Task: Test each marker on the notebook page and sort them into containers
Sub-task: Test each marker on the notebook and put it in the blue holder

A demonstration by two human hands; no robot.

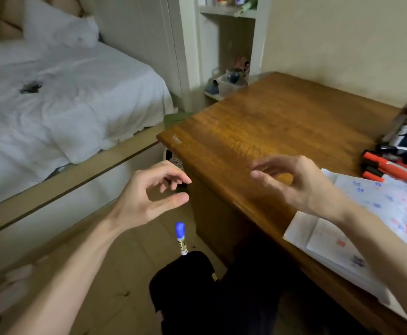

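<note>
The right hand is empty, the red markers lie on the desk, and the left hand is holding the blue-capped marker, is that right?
Not quite. In the head view the left hand holds nothing; the blue-capped marker is below it, apart from its fingers. The right hand is empty and the red markers lie on the desk.

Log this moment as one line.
left hand: empty | right hand: empty, over desk | blue-capped marker: below left hand, unheld | notebook: on desk
</note>
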